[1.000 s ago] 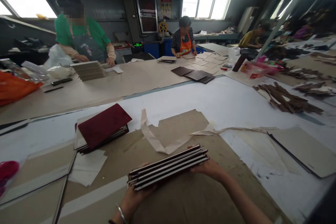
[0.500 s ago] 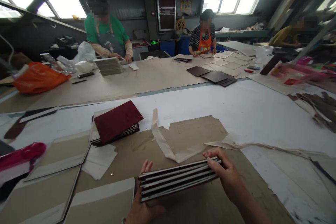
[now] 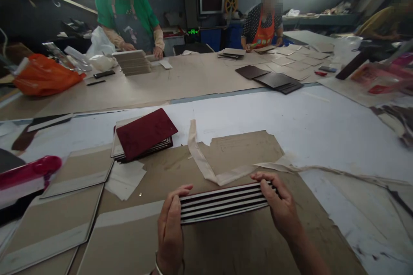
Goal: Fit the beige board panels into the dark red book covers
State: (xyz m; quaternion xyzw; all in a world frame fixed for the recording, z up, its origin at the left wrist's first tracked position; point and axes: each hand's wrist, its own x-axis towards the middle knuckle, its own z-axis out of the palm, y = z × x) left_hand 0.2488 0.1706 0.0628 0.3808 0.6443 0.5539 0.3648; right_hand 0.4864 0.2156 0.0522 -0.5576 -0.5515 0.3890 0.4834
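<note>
A stack of thin panels (image 3: 224, 203) with alternating white and dark edges is held between my two hands above the brown sheet (image 3: 245, 240). My left hand (image 3: 171, 225) presses against the left end, its fingers closed round the corner. At the other end my right hand (image 3: 280, 204) grips the stack, thumb on the near side and fingers over the far side. Beyond it lies a pale strip (image 3: 206, 174), bent at an angle. To the left, a dark red panel (image 3: 146, 133) tops another pile. Beige panels with dark edges (image 3: 129, 232) lie beside my left hand.
A pink object (image 3: 38, 169) is at the left edge. Across the white table surface, one person in green (image 3: 129, 21) stands by a stack of boards (image 3: 132, 62); another in an orange apron (image 3: 264, 30) handles a panel. Dark panels (image 3: 279, 79) and an orange bag (image 3: 47, 75) lie on the far table.
The stack is more level and its left edges are more even. My left hand has moved up and round its left end. The camera view has tilted downward.
</note>
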